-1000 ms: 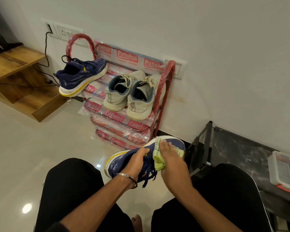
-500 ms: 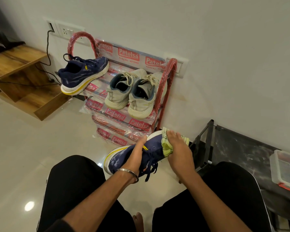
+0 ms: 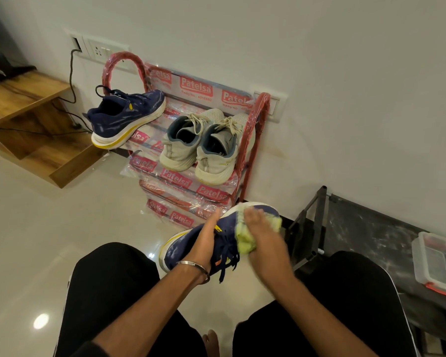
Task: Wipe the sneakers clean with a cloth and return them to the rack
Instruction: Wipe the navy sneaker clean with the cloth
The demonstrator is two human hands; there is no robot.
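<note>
Left hand (image 3: 204, 243) grips the navy sneaker (image 3: 191, 243) above the knees, just clear of the rack (image 3: 252, 140) edge. Right hand (image 3: 262, 238) (blurred) presses the yellow-green cloth (image 3: 245, 243) on its toe. Its mate (image 3: 126, 117) overhangs the rack's left edge; bare floor (image 3: 49, 228) lies left.

The left hand (image 3: 204, 243) holds a navy sneaker (image 3: 191, 243) between the knees, while the right hand (image 3: 262, 235) presses a yellow-green cloth (image 3: 245, 244) against its toe end. On the top shelf of the red rack (image 3: 252, 140) rest a second navy sneaker (image 3: 126, 114), overhanging the left side, and a pale pair (image 3: 198, 145) side by side.
</note>
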